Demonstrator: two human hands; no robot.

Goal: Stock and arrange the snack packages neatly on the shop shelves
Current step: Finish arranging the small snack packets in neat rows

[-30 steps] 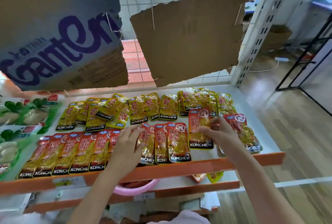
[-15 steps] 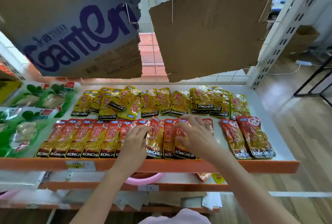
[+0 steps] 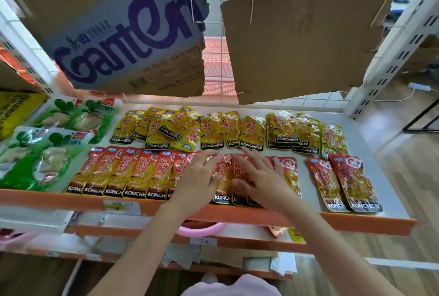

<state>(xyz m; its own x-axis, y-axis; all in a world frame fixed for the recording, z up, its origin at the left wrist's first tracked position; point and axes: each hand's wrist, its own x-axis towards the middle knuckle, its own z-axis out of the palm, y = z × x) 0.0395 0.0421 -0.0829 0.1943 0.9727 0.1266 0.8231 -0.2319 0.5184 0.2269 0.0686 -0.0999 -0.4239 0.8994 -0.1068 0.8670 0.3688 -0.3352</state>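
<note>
A front row of red KONCHEW snack packets [image 3: 133, 172] lies overlapping along the shelf's orange front edge [image 3: 356, 221]. Behind it runs a looser row of yellow KONCHEW packets [image 3: 211, 132]. My left hand [image 3: 199, 177] lies flat with spread fingers on the right part of the red row. My right hand [image 3: 259, 177] rests flat beside it on the last red packets of that row, thumb on top. After a bare gap, two more red packets [image 3: 342, 181] lie at the right end of the shelf.
Green packages [image 3: 47, 153] fill the shelf's left end. A printed cardboard sheet [image 3: 133, 34] and a brown one [image 3: 304, 34] hang above the shelf. A white slotted post [image 3: 392, 58] stands at the right. Lower shelves hold a pink basin [image 3: 202, 229] and price labels.
My right hand moved left with a red packet from near the right-hand pair and laid it on the end of the front row. My left hand stayed on the row.
</note>
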